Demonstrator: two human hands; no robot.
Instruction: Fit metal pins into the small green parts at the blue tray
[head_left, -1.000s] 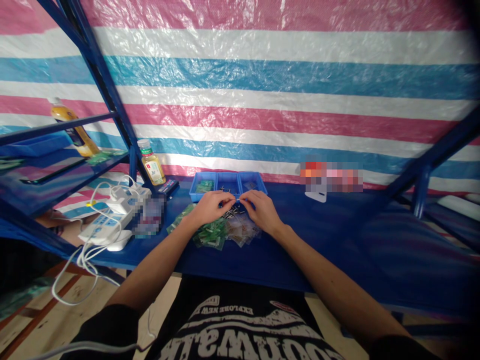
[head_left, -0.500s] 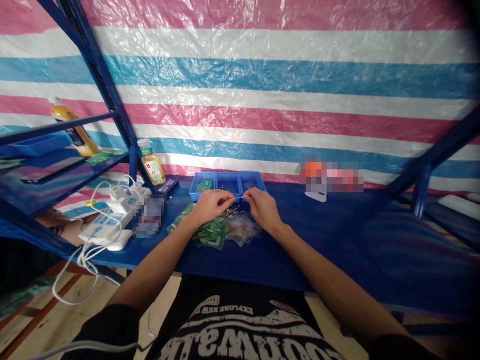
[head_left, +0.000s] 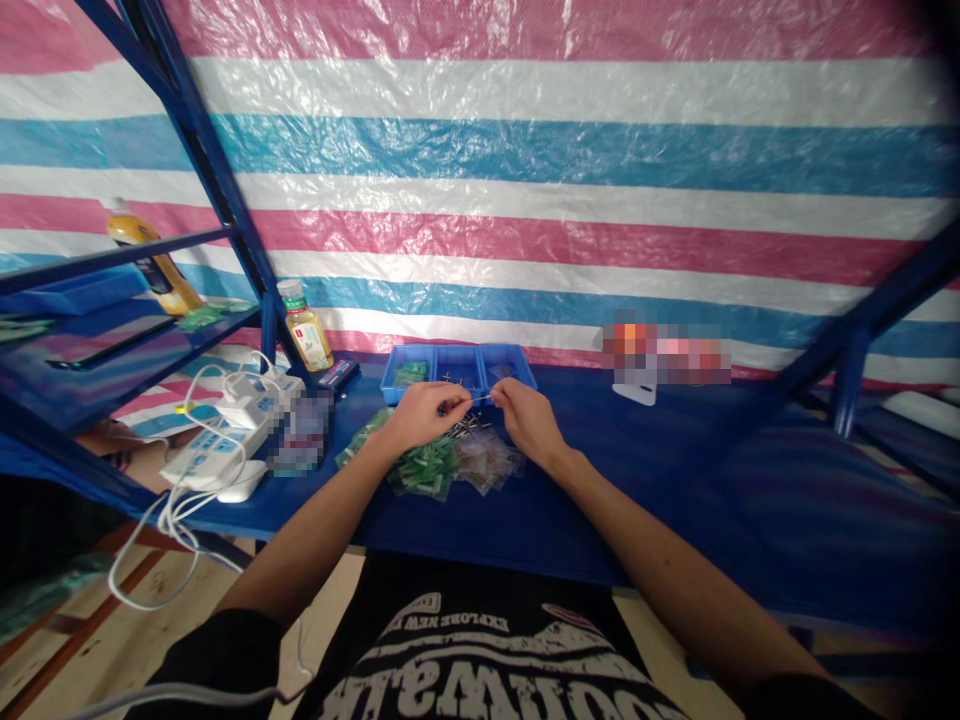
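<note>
Left hand and right hand are both closed in pinches on a thin metal pin, held in the air above a pile of pins, just before the blue tray at the table's back edge.

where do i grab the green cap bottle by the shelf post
Wrap your hand around the middle of the clear bottle, coming from its right side as you face it. It stands upright and narrows to a neck under the green cap. The blue shelf post is close on its left, while the flat dark box at its foot looks low enough to pass over.
</note>
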